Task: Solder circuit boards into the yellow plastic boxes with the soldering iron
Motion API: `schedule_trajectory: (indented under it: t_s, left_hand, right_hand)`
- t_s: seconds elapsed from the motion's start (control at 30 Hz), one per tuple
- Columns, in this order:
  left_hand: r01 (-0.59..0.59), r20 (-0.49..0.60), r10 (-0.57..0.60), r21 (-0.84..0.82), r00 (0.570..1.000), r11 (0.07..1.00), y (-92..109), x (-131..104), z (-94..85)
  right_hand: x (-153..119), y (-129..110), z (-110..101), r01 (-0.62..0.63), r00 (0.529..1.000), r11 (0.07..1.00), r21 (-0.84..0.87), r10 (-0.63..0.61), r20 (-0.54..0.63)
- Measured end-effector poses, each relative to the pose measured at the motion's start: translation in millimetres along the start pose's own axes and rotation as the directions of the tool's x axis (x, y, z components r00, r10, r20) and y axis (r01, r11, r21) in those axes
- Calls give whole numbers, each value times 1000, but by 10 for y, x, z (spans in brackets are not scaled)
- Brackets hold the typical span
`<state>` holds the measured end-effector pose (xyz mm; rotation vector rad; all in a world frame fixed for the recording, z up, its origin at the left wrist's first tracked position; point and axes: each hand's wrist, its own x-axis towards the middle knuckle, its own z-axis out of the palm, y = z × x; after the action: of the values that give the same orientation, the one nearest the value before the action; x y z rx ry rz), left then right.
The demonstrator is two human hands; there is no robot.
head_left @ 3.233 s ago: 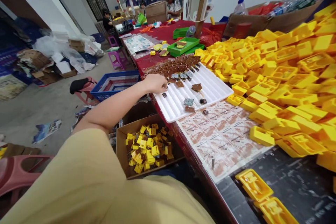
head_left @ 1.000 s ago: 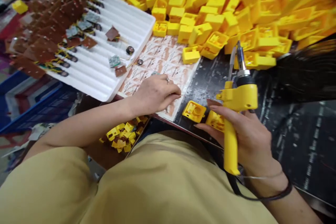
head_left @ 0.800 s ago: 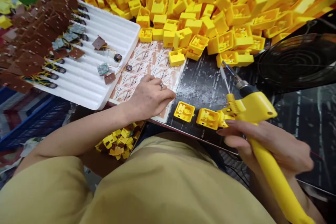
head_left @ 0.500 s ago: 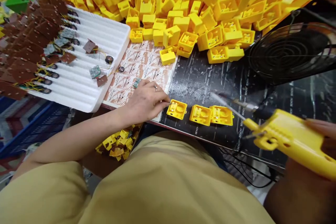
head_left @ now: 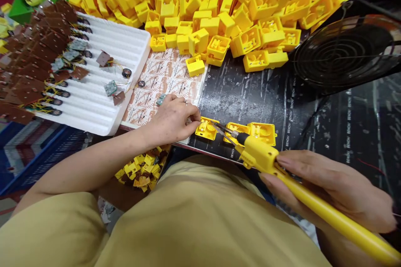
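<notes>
My left hand is closed in a pinch at the left edge of a small open yellow plastic case, steadying it on the bench. Whether something thin is also between the fingertips I cannot see. A green circuit board lies just behind this hand. My right hand grips a yellow soldering gun, whose metal tip is over the right part of that case. Two more open cases, a middle one partly hidden by the gun and a right one, sit in the same row.
Yellow cases are heaped along the back. At left, a white foam tray carries brown boards with wired speakers. A black fan stands back right. Below the bench are a blue basket and more yellow parts.
My right hand has brought the soldering gun leftward, from right of the row to the leftmost case. My left hand keeps its pinch at that case. The view has shifted slightly.
</notes>
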<state>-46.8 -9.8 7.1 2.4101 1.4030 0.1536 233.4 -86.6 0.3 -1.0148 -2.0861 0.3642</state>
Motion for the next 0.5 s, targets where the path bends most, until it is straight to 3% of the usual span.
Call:
schedule_trajectory:
  t_s: [0.07,0.2,0.4,0.5]
  left_hand:
    - [-5,-7,5,8,1000,1000,-4,-2,5]
    - [1,-2,0,25,1000,1000,0,-1,5]
    - [-23,-28,25,53,999,998,15,27,19]
    - [-38,-27,40,70,999,997,17,36,22]
  right_hand:
    - [65,-37,23,79,996,997,19,-80,36]
    - [144,-80,55,90,987,993,-78,-78,141]
    - [239,-92,50,263,964,962,-74,-258,71]
    - [230,-78,-50,225,970,972,-73,-217,106]
